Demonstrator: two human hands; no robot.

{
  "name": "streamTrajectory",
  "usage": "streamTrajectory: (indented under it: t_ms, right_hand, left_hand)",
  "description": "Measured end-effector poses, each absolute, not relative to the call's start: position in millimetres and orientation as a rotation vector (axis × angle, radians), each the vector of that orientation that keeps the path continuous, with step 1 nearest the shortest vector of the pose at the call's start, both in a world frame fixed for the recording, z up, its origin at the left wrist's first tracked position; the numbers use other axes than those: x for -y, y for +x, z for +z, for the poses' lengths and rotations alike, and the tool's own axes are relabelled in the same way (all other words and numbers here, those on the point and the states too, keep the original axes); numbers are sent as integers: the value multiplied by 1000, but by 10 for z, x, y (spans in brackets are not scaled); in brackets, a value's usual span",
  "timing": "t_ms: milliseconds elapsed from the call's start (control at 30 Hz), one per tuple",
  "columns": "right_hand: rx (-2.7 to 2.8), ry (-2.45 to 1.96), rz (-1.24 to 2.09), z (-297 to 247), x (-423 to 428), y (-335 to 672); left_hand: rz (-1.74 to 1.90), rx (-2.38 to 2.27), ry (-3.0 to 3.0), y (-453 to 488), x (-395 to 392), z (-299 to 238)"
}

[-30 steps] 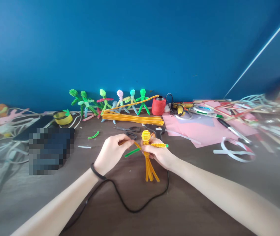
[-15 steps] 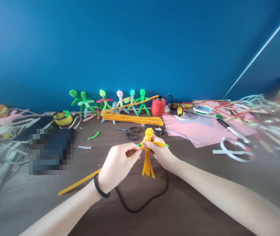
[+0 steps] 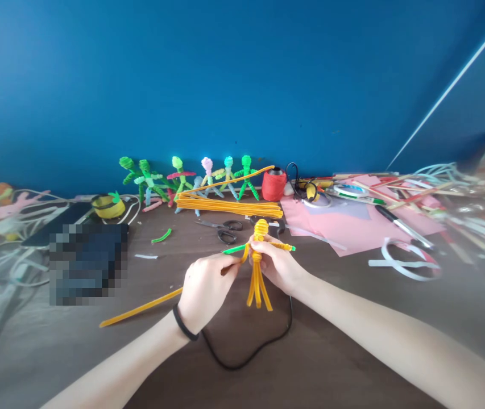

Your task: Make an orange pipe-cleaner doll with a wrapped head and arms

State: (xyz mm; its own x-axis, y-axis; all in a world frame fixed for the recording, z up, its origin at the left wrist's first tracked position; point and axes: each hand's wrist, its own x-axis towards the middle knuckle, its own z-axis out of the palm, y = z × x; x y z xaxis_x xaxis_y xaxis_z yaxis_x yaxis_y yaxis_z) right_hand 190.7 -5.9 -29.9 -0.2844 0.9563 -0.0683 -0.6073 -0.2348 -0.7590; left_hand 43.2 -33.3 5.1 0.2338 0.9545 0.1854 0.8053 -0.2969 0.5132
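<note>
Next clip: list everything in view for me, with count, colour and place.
figure: one, orange with a green crossbar, upright, centre
pipe cleaner: one, orange, running down-left from the figure
bundle: one, orange pipe cleaners, behind the figure
finished figures: about six, green, pink and blue, at the back, left of centre
spool: one, red, right of them
scissors: one, black, in front of the bundle
scrap: one, green, left of the scissors
paper: pink sheets, back right
strips: white loops, right
cable: one, black, looping near the front
table: brown
wall: blue
left hand: pinches the pipe cleaner; black wristband
right hand: grips the figure's middle
</note>
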Motion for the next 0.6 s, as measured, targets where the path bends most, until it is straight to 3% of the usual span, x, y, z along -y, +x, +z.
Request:
streamTrajectory:
  t_ms: [600]
  right_hand:
    - [1011, -627, 1842, -270, 103, 1911]
  left_hand:
    - [771, -1489, 1775, 242, 35, 123]
